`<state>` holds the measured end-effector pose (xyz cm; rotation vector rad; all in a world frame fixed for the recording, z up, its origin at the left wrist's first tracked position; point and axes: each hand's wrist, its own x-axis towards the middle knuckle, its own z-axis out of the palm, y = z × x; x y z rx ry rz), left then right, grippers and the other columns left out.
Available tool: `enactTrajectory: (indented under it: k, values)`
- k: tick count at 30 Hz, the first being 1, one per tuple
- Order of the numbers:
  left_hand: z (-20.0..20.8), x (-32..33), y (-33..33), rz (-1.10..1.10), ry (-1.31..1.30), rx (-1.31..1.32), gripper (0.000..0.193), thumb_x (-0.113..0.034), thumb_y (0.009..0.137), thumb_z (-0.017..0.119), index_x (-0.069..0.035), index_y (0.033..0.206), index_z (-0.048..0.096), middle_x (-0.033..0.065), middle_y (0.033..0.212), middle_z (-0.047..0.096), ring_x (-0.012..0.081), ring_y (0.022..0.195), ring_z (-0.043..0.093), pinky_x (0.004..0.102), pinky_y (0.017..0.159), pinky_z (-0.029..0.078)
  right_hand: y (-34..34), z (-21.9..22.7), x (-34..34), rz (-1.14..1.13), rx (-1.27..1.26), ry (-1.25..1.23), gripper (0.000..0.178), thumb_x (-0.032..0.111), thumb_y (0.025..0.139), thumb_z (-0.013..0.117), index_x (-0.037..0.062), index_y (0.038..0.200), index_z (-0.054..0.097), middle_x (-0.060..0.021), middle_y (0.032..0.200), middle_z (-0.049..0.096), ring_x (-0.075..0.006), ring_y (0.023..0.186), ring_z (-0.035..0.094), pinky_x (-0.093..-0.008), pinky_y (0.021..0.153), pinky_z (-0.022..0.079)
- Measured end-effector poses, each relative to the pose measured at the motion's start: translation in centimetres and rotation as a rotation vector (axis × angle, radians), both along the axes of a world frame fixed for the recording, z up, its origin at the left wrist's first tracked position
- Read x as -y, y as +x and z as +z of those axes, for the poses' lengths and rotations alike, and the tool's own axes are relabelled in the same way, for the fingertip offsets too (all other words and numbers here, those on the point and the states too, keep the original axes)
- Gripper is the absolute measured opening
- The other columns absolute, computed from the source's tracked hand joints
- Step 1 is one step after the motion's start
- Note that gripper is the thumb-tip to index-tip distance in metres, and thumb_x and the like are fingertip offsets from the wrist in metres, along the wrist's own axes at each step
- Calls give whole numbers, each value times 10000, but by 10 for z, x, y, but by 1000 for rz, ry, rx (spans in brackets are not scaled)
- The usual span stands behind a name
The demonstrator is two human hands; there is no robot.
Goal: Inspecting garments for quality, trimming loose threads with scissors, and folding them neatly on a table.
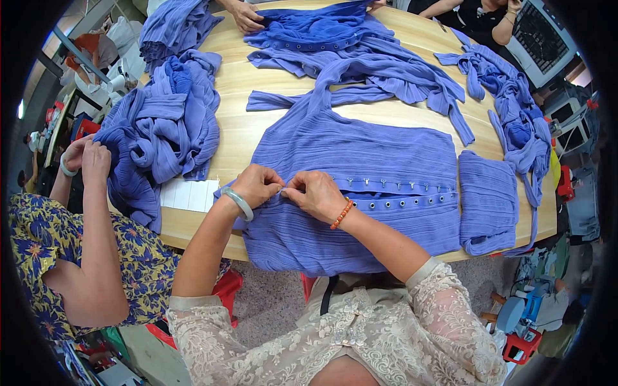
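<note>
A blue-purple ribbed knit cardigan lies flat on the table in front of me. Along its front opening runs a row of metal hooks, with a row of metal eyelets on the facing edge; a narrow gap parts the two edges toward the right. At the left end of this opening, my left hand, wearing a pale bangle, pinches the edge. Close beside it my right hand, with an orange bead bracelet, is closed on the same edge. The fingertips hide the exact fastener between them.
A folded knit garment lies right of the cardigan. More knitwear is heaped at the left, far side and right of the wooden table. Co-workers' hands handle garments at the left and far edge.
</note>
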<state>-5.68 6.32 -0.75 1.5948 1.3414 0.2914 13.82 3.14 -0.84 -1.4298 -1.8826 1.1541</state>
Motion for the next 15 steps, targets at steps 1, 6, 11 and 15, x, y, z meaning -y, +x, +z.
enactTrajectory:
  k: [1,6,11,15]
  values:
    - [4,0,2,6,-9,24,128,-86,801,676,16,872,709,62,717,673,95,645,586,248,598,477,1,1,0,1,-13,-15,232,257,786,708,26,808,703,-158,764,685,-313,751,674,-400,721,526]
    - [10,0,3,4,-25,29,123,-71,798,678,35,854,703,58,714,666,90,634,572,242,581,468,-1,4,1,7,-1,-25,232,264,778,713,32,797,708,-153,759,685,-312,750,674,-400,717,528]
    - [13,-2,3,1,-86,55,112,-74,803,677,31,836,700,47,716,660,85,636,564,243,590,466,-3,9,1,16,138,-1,199,249,777,702,50,779,703,-162,779,685,-332,779,671,-427,729,525]
    - [15,-2,4,54,-90,111,114,-70,805,670,35,838,699,48,738,664,79,652,571,230,594,467,-4,3,4,29,154,114,205,251,775,708,49,803,688,-169,781,681,-342,785,668,-443,715,523]
